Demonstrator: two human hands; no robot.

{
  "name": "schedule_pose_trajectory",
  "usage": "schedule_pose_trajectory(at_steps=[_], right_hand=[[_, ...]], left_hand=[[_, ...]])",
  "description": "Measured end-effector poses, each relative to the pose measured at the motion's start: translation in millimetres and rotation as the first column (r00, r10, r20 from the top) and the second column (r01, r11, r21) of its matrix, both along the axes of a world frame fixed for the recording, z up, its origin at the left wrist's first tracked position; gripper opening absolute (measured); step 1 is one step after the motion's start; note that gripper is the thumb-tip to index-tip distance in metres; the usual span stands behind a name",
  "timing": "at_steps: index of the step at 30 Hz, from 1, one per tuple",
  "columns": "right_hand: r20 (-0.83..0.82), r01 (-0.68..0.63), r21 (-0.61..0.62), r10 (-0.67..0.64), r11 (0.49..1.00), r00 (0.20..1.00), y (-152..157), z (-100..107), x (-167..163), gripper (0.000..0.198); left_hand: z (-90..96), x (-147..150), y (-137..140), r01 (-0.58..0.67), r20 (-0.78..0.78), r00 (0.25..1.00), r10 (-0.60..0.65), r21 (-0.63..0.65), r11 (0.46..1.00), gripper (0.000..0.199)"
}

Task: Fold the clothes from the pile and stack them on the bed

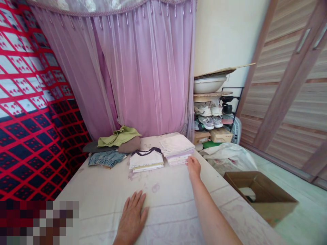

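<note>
My left hand (134,214) lies flat on the pale flowered bed sheet (102,194), fingers stretched out, holding nothing. At the right side of a stack of folded white and lilac cloths (177,148), my right hand (193,166) has its fingers curled in on the stack's edge; the fingertips are partly hidden. Left of that stack sits a pile of folded shirts (146,159), topped by a white one with a dark collar and sleeves. Further left are folded denim clothes (107,159), a green garment (119,136) and a brown folded garment (129,144).
A purple curtain (150,75) hangs behind the bed. Right of the bed are an open cardboard box (270,211), a clear plastic bag (232,156) and a rack with shoes (208,122). A wooden wardrobe (283,88) stands at far right, a red-patterned cloth (28,136) at left.
</note>
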State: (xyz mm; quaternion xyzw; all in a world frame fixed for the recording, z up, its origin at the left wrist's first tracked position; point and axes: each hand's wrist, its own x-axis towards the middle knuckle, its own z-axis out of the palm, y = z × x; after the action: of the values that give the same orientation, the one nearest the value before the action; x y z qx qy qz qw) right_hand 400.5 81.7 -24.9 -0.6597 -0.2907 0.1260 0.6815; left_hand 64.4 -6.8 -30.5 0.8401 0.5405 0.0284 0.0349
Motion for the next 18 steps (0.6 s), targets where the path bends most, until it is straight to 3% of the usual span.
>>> schedule_pose_trajectory(at_steps=[6,12,15,18], right_hand=[[-0.21,-0.138,-0.037,0.127,0.99,0.969,-16,-17,-60,0.048],[-0.28,-0.213,-0.027,0.197,0.977,0.94,-23,-13,-79,0.049],[-0.24,-0.225,-0.029,0.212,0.974,0.947,-24,-19,-82,0.051],[-0.212,-0.21,-0.059,0.193,0.976,0.958,-22,-23,-81,0.052]], left_hand=[[-0.6,-1,0,0.008,0.009,1.0,-0.008,-0.041,0.999,0.055],[-0.1,-6,1,0.035,0.069,0.997,-0.03,-0.08,0.996,0.055],[9.1,-18,17,0.069,0.082,0.995,-0.063,-0.07,0.995,0.053],[28.4,-39,52,0.039,0.042,0.998,-0.04,0.024,0.999,0.044]])
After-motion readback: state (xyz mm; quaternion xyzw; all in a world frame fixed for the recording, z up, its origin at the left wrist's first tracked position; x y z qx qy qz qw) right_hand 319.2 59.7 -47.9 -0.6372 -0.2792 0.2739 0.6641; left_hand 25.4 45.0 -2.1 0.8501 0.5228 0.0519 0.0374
